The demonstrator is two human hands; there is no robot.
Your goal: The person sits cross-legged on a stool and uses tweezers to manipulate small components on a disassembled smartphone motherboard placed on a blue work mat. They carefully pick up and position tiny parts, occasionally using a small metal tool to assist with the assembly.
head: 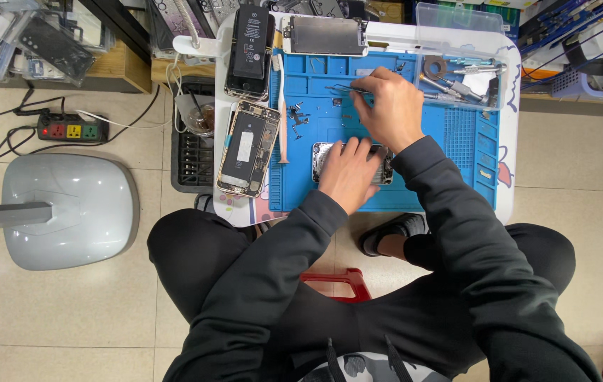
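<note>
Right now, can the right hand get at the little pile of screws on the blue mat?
Probably yes. The right hand, pinching tweezers, hovers just right of the screws, with bare blue mat between. The left hand rests lower, on the opened phone.

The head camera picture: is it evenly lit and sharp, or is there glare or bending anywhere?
Head view: lighting even and soft, shadows faint; a pale sheen on the rounded grey lamp base; the blue rubber work mat is crisp; small screws beside the right hand are too tiny to resolve; floor tile lines look straight.
</note>
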